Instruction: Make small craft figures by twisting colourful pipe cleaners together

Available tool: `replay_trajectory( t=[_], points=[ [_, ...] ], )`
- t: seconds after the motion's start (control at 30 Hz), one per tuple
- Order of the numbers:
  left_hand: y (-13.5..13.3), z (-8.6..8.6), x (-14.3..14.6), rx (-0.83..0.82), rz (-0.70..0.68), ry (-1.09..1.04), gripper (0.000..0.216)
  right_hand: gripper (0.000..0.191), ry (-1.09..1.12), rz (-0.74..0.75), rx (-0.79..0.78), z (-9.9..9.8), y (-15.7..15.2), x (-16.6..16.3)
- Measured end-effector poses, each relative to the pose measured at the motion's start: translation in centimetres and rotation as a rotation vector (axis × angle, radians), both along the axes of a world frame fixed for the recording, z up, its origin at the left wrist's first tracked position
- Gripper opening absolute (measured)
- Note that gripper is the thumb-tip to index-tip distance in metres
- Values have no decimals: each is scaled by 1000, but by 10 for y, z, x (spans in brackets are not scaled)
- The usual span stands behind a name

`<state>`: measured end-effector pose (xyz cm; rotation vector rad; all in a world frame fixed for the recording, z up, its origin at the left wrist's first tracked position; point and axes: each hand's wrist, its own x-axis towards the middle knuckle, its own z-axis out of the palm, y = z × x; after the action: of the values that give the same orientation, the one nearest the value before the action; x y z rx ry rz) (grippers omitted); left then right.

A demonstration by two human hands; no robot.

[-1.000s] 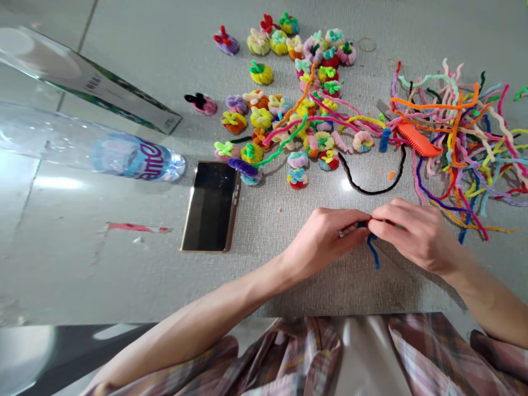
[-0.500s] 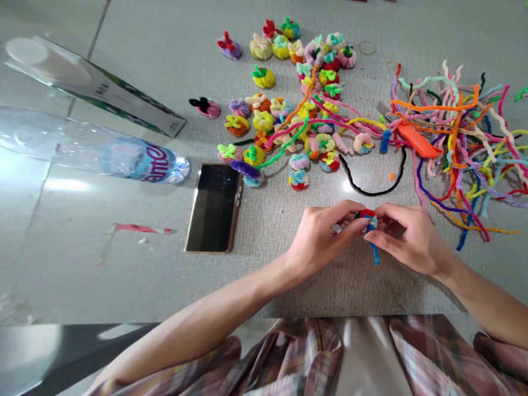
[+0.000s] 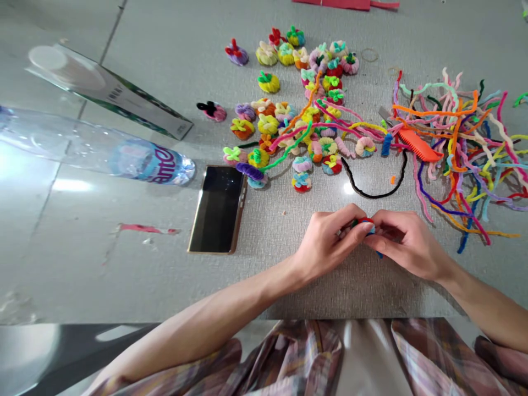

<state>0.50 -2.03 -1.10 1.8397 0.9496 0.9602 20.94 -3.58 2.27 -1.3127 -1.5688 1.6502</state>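
Note:
My left hand (image 3: 330,242) and my right hand (image 3: 402,242) meet over the grey table (image 3: 289,275), both pinched on a small red and blue pipe-cleaner piece (image 3: 367,224). A short blue end sticks out below my right fingers. Beyond the hands lies a black pipe cleaner (image 3: 373,184) in a curve. Farther back sit several finished coiled pipe-cleaner shapes (image 3: 289,104), and to the right a loose heap of coloured pipe cleaners (image 3: 462,137).
A phone (image 3: 218,209) lies face up left of my hands. A plastic water bottle (image 3: 103,151) lies on its side beside a long box (image 3: 111,91). An orange comb (image 3: 418,144) rests in the heap. A pink scrap (image 3: 144,228) lies at left.
My fingers have turned the red and blue piece; the hanging blue end looks shorter now. The view has tilted slightly, so everything sits a little lower in the frame.

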Motion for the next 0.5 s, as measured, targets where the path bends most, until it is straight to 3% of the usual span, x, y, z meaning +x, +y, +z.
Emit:
replay_trajectory(
  t=[0.5],
  points=[
    [0, 9, 0, -270, -48, -123, 32, 30, 70, 7, -25, -2, 0, -2]
  ],
)
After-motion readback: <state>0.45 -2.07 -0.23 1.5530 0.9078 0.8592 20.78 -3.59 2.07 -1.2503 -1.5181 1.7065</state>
